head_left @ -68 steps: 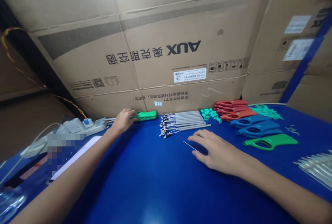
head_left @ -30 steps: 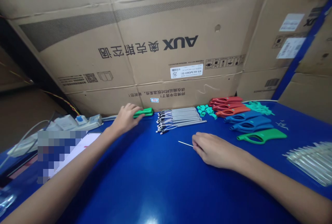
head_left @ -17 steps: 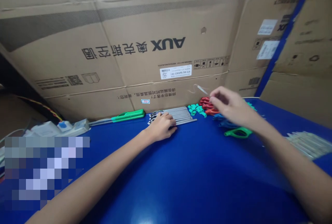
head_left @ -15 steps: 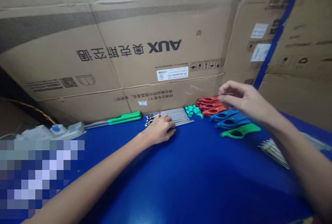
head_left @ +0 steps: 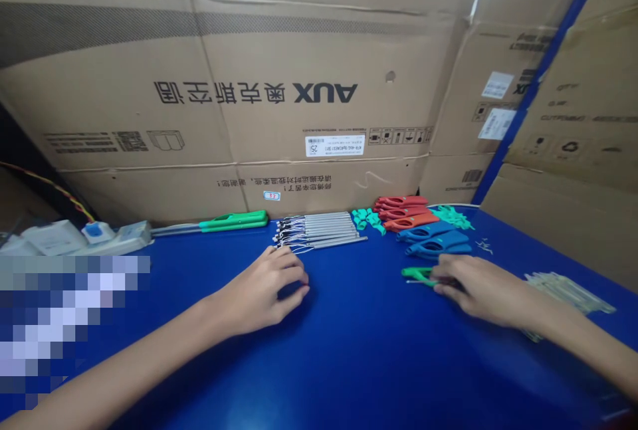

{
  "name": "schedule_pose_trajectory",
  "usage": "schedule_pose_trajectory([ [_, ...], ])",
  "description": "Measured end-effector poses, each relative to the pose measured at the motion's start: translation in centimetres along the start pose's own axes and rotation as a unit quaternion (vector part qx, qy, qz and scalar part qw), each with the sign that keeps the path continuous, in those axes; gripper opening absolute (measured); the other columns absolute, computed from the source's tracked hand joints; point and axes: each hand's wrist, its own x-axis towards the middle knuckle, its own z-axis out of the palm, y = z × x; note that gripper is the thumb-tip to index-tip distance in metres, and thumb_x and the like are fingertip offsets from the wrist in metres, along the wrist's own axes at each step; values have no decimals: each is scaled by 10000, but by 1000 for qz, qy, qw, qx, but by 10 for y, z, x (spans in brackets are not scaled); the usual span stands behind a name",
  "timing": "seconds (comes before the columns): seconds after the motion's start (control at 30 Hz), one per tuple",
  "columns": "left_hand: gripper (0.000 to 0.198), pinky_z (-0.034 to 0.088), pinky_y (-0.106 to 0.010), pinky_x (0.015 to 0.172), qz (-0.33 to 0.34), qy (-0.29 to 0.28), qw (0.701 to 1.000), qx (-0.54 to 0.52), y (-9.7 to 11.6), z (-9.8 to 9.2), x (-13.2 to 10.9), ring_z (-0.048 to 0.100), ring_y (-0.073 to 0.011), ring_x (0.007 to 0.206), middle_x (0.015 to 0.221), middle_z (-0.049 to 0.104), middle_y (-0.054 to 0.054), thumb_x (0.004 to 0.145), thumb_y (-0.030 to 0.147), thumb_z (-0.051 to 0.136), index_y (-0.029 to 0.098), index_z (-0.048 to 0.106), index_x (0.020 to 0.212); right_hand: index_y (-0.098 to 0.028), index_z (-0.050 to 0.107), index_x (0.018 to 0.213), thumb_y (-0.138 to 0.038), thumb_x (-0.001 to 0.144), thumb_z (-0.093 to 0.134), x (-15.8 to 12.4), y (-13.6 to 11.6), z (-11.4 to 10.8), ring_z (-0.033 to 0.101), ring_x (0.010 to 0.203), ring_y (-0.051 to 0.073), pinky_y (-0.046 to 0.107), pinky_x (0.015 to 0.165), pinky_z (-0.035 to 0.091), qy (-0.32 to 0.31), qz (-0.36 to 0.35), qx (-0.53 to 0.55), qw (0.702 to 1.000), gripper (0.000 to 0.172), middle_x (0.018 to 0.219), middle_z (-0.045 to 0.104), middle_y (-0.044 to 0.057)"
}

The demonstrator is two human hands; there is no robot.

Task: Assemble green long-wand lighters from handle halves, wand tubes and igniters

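My right hand point(head_left: 471, 287) is closed around the rear part of a green plastic handle shell point(head_left: 416, 272) with an oval opening, low over the blue table. A thin pale rod shows along the shell's near side; the fingers hide the rest. My left hand point(head_left: 279, 284) hovers at the near side of a row of metal tubes point(head_left: 329, 225) with thin wires at their left ends. Its fingers are loosely curled, thumb and forefinger apart, with nothing seen between them. Blue handle shells point(head_left: 438, 244) and red handle shells point(head_left: 403, 204) lie stacked beyond my right hand.
Small turquoise caps point(head_left: 367, 218) lie right of the tubes, with turquoise pieces point(head_left: 453, 217) farther right. Clear strip-like parts point(head_left: 568, 294) sit beside my right forearm. Green-handled rods point(head_left: 234, 220) and a power strip point(head_left: 124, 237) are at left. Cardboard point(head_left: 239, 117) walls the back.
My right hand has come down from above the shells and gripped the green one, shifting it nearer. My left hand has drawn back from the metal tubes toward me.
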Motion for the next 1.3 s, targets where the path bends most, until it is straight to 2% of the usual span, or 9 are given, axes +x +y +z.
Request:
schedule_pose_trajectory([
  [0.2, 434, 362, -503, 1052, -74, -14, 992, -98, 17, 2, -23, 551, -265, 1162, 1219, 628, -64, 911, 457, 575, 242, 547, 1288, -190, 637, 813, -188, 889, 522, 17, -96, -18, 582, 736, 162, 274, 644, 369, 4, -191, 80, 978, 138, 856, 618, 36],
  [0.33, 269, 345, -537, 1049, -88, -25, 988, -125, 13, 14, -32, 616, -243, 1027, 1058, 677, -42, 935, 397, 564, 240, 637, 1141, -185, 624, 818, -173, 872, 509, 41, -134, -9, 577, 737, 163, 285, 647, 361, 19, -264, 81, 961, 128, 835, 627, 26],
  [0.53, 198, 472, -314, 739, -89, 123, 972, -182, -1, 24, -38, 629, -165, 762, 894, 719, -6, 905, 329, 635, 243, 698, 1071, -221, 554, 1084, -356, 900, 587, 48, -133, -6, 577, 842, 167, 285, 721, 421, 18, -198, 232, 952, 231, 972, 616, 15],
  [0.63, 171, 489, -297, 761, -84, 210, 952, -207, -1, 22, -37, 647, -146, 727, 865, 740, -3, 852, 304, 707, 213, 725, 996, -197, 512, 1041, -314, 984, 446, 46, -122, -10, 569, 878, 158, 299, 776, 446, 30, -166, 269, 948, 146, 1007, 591, 36],
  [0.73, 180, 508, -303, 805, -78, 256, 938, -218, 2, 19, -34, 673, -155, 781, 911, 754, -16, 844, 291, 718, 205, 740, 1001, -191, 541, 1097, -248, 1022, 356, 43, -114, -21, 574, 995, 167, 318, 892, 438, 109, -196, 248, 942, 207, 1060, 601, 59],
  [0.83, 171, 532, -285, 788, -79, 267, 933, -230, 5, 14, -34, 687, -166, 855, 970, 755, -28, 872, 276, 683, 206, 751, 1012, -202, 573, 1155, -226, 1003, 423, 34, -112, -41, 601, 998, 182, 306, 854, 447, 148, -259, 176, 938, 214, 1072, 643, 58],
  [1.0, 159, 534, -275, 843, -78, 267, 930, -240, 9, 10, -34, 695, -169, 911, 1005, 753, -21, 888, 251, 650, 215, 759, 998, -159, 656, 865, -186, 949, 495, 27, -127, -90, 581, 716, 147, 269, 632, 404, 190, -279, 85, 937, 183, 814, 650, 40],
  [1.2, 190, 529, -321, 870, -92, 236, 933, -254, 12, 10, -33, 695, -201, 935, 1039, 747, -48, 916, 272, 600, 196, 754, 997, -153, 658, 629, -133, 734, 612, 56, -166, -141, 484, 500, 86, 224, 499, 326, 85, -315, 49, 944, 116, 563, 583, -11],
  [1.3, 211, 535, -332, 848, -93, 229, 941, -233, 12, 12, -34, 700, -209, 905, 1023, 752, -44, 924, 284, 581, 198, 750, 1014, -135, 624, 564, -132, 651, 652, 66, -190, -155, 496, 470, 95, 211, 467, 299, 77, -341, -15, 937, 92, 500, 521, -10],
])
